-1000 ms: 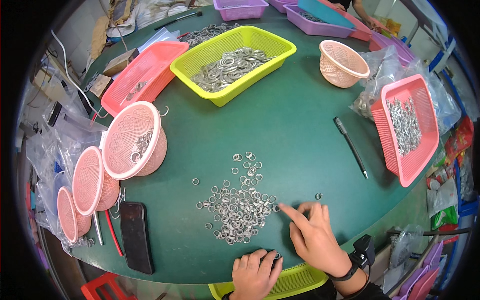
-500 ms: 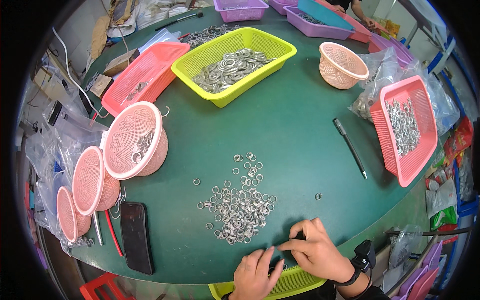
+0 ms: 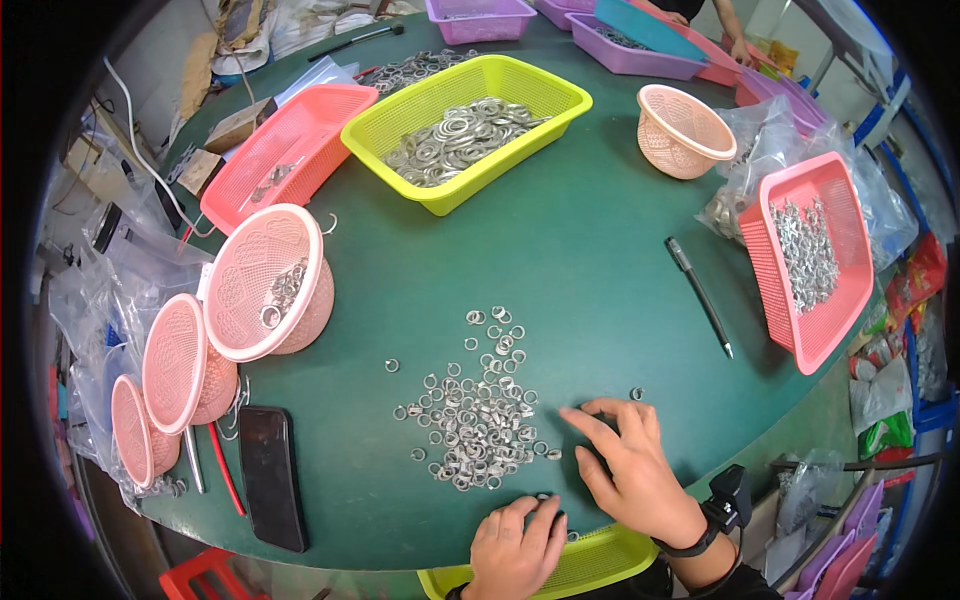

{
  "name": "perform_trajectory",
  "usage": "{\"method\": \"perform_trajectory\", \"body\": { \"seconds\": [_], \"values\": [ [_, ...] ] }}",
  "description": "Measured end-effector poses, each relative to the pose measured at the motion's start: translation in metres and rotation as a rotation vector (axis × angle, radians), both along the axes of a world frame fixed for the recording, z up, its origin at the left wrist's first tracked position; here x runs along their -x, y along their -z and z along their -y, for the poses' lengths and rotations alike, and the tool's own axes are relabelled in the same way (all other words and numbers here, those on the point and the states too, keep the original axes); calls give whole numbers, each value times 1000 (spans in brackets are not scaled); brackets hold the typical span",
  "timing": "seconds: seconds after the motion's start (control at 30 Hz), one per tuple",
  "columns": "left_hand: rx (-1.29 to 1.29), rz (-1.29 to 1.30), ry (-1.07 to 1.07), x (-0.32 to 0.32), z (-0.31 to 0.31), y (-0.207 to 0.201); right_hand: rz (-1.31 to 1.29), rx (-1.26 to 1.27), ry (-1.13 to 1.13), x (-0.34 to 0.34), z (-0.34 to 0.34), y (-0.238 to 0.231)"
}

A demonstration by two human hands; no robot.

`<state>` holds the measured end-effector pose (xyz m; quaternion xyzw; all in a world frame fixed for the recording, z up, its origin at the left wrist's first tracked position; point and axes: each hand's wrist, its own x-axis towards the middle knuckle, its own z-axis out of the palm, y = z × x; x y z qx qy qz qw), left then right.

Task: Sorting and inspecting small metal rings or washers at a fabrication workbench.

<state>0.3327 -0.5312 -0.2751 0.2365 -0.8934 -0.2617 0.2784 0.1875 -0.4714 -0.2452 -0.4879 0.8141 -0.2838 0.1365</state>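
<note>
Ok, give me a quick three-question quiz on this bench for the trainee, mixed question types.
1. True or false: the yellow basket at the far side of the green table holds metal rings.
2. The right hand rests on the table:
A) inside the pink tray
B) just right of the loose ring pile
C) on the black phone
3. Fill in: the left hand sits at the table's near edge, next to a second ______ basket.

Key: 1 true; 2 B; 3 yellow.
</note>
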Motion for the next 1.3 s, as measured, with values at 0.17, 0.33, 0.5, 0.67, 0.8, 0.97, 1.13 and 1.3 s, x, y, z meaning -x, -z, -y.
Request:
{"method": "perform_trajectory", "body": {
  "seconds": [0.17,0.33,0.5,0.67,0.8,0.97,1.13,1.3],
  "values": [
    [-13,28,167,-9,1,12,-6,-26,-118,-5,-1,7],
    [-83,-24,35,-5,-2,6,32,101,50,1,-22,3],
    [-30,-2,48,-4,1,8,-74,116,312,30,-33,10],
    [-16,-15,106,-8,4,5,-98,123,337,37,-24,15],
    [-95,-17,95,-8,2,5,-142,133,271,39,-21,20],
    [-179,-86,144,-15,3,8,-55,188,213,24,-15,4],
    [-277,-90,264,-20,6,15,40,241,-1,0,21,-9],
    [-258,-152,296,-19,9,13,136,286,-165,-30,59,-14]
  ]
}}
